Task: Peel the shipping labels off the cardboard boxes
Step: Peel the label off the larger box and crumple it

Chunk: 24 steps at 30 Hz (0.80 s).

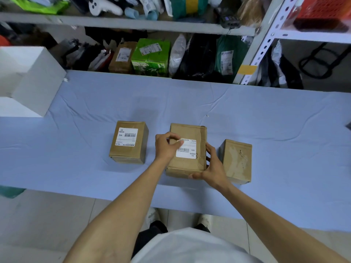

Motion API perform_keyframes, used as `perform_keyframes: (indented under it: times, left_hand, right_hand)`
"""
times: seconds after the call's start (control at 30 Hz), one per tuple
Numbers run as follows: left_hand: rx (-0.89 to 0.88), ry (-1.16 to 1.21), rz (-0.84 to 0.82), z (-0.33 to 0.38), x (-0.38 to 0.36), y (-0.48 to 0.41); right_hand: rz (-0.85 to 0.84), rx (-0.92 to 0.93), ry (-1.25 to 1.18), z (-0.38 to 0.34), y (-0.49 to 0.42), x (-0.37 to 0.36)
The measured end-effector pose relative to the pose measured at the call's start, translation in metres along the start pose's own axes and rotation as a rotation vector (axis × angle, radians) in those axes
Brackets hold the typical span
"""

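Three cardboard boxes stand in a row on the blue tablecloth (266, 114). The left box (129, 152) carries a white shipping label (126, 137) on top. On the middle box (190, 130) lies another white label (187, 151), and my left hand (165, 147) pinches its upper left corner, which is lifted and curled. My right hand (212, 166) grips the middle box at its right side and front corner. The right box (236, 160) shows no label, only a pale torn patch on its top.
A white open box (32, 80) stands at the table's left end. Behind the table a metal shelf (133, 24) holds parcels, bags and a green carton (151, 57). The table's near edge runs just in front of the boxes, above a tiled floor.
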<state>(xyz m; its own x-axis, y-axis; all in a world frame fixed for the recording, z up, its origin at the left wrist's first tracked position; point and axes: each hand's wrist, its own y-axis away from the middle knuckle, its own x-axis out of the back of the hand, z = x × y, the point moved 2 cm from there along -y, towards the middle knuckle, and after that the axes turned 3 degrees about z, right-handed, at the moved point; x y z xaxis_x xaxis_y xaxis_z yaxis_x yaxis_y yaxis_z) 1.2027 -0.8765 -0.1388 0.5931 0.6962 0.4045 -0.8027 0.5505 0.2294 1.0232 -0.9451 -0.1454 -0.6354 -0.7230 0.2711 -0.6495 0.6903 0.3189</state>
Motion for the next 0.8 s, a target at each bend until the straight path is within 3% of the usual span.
perform_keyframes:
  times: [0.27,0.8]
  left_hand:
    - [0.012,-0.043,0.106,0.003,-0.008,0.006]
    - [-0.004,-0.011,0.136,0.008,-0.008,0.01]
  right_hand:
    - [0.003,-0.005,-0.019,0.0,0.0,0.0]
    - [0.0,-0.008,0.021,0.001,0.001,0.001]
